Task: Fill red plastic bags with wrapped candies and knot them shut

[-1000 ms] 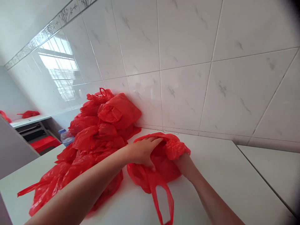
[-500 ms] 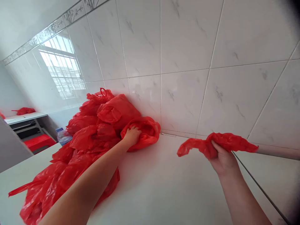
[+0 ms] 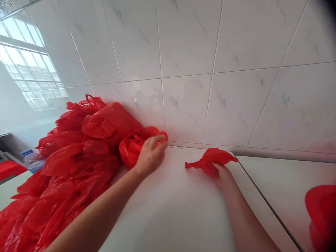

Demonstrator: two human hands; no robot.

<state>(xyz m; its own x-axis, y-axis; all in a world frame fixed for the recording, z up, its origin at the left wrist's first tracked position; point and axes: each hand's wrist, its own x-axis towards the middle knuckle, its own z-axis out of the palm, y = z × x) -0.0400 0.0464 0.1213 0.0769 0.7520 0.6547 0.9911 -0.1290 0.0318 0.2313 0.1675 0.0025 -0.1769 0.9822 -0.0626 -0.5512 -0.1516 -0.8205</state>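
Note:
Near the wall, a red plastic bag [image 3: 128, 148] stands on the table with its mouth open and crumpled red plastic inside. My left hand [image 3: 152, 154] is over the right side of its mouth, fingers bent and blurred by motion. Whether they grip the rim hides from view. My right hand [image 3: 222, 173] pinches a limp, crumpled red plastic bag [image 3: 211, 159] just above the table, the thumb on its near side. Left of the open bag rises a big heap of red plastic bags [image 3: 78, 164], some bulging, piled against the wall.
A white table [image 3: 173, 210] runs along the tiled wall [image 3: 186, 105]. At right, a dark gap [image 3: 267, 199] separates it from another white top. A red rounded thing [image 3: 322, 213] is at the right edge. A clear plastic bottle with a blue cap [image 3: 31, 159] lies behind the heap.
The view has swung right, bringing the red rounded thing into sight. My left hand has moved to the open bag's right side. My right hand, still holding its bag, has come closer to the left one.

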